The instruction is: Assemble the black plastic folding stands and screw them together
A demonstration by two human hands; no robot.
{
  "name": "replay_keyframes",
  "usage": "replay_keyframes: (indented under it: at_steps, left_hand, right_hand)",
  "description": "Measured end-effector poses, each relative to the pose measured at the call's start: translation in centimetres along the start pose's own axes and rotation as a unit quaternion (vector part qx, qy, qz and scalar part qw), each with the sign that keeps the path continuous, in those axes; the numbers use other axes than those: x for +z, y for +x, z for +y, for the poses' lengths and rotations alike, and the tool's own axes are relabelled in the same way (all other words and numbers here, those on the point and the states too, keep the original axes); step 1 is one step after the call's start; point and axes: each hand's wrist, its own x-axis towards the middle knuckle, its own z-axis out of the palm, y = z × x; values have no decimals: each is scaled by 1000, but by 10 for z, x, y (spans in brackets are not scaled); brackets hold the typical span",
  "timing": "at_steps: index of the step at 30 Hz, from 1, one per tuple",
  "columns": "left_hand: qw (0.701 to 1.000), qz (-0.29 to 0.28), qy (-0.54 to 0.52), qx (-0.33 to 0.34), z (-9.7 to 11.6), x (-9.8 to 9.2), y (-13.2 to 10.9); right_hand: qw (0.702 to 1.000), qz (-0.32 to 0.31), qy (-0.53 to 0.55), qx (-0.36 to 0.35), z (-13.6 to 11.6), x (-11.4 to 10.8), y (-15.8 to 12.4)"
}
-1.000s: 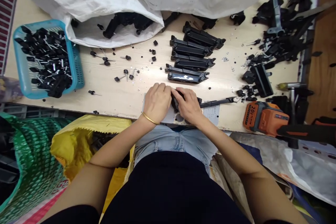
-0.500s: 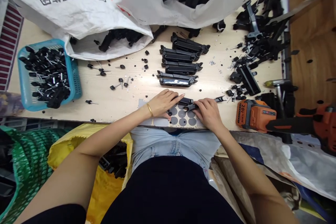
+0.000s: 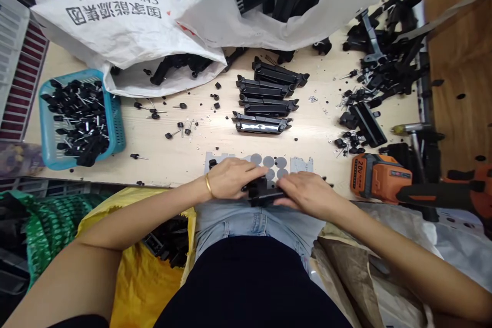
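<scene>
Both your left hand (image 3: 230,179) and right hand (image 3: 309,193) hold a black plastic part (image 3: 265,197) at the tabletop's (image 3: 180,161) near edge.

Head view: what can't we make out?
Head view:
Black part: partly covered by left hand and right hand; detail blurred.
Power tool: cut off by right edge.
White sack: top cut off by upper edge; deeper contents hidden by its wall.
Pale bits: too small to identify.
</scene>
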Motion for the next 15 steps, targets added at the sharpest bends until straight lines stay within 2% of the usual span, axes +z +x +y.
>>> replay_keyframes:
  at_steps: [2, 4, 5, 6, 9, 12, 14, 15]
  left_hand:
    - [994, 14, -94, 59, 11, -2, -13]
    - [962, 50, -258, 80, 32, 2, -27]
    - [933, 71, -346, 68, 46, 6, -33]
    - [904, 123, -409, 24, 60, 10, -38]
    - [847, 247, -461, -94, 93, 19, -43]
    - [817, 334, -457, -111, 101, 9, -33]
    - [820, 361, -429, -116, 99, -5, -24]
    - [825, 368, -412, -117, 97, -11, -19]
  right_hand:
    - [999, -37, 16, -28, -12, -5, -9]
    - [991, -50, 120, -34, -25, -9, -16]
    - [980, -49, 192, -30, -32, -9, -18]
    - [964, -45, 261, -20, -38, -8, -19]
    - [913, -15, 408, 17, -53, 1, -14]
    - [869, 92, 482, 54, -70, 13, 0]
    - [839, 197, 498, 90, -80, 23, 13]
    - [838, 227, 482, 114, -83, 30, 20]
